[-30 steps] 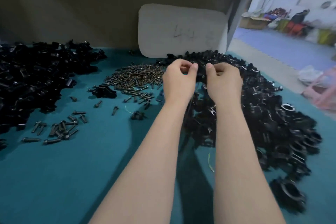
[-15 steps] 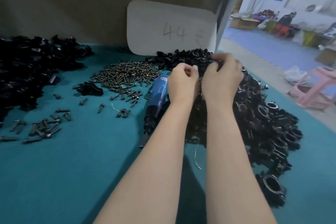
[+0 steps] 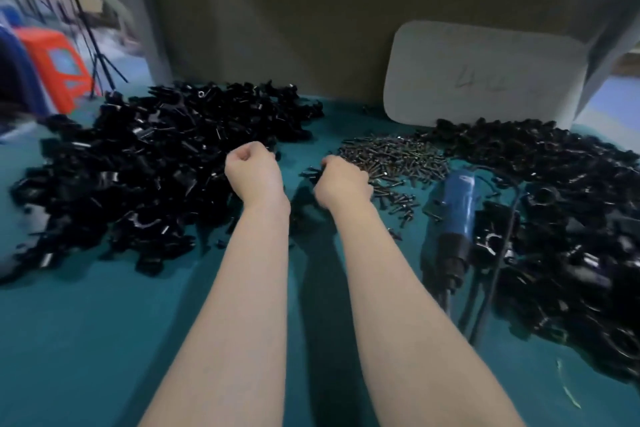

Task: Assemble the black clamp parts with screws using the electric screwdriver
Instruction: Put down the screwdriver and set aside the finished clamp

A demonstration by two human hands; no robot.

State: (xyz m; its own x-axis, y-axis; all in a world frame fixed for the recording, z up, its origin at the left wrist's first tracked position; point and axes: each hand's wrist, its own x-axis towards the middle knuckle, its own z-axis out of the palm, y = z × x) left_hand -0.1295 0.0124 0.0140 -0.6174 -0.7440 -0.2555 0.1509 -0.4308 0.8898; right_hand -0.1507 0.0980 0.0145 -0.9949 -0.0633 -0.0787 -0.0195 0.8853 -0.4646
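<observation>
Both hands left the right pile (image 3: 540, 184), probably to start a new clamp. The right hand (image 3: 341, 180) grips a black part (image 3: 311, 172). The left hand (image 3: 254, 170) is curled, its content unclear.

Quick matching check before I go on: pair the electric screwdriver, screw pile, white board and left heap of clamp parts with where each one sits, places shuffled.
Things:
1. electric screwdriver
2. screw pile
3. white board
4. left heap of clamp parts

Places:
A. standing against the back wall
B. beside the left hand, on its left
C. lying flat on the table, right of the screws
D. just beyond the right hand

Pairs: 1-C, 2-D, 3-A, 4-B
</observation>
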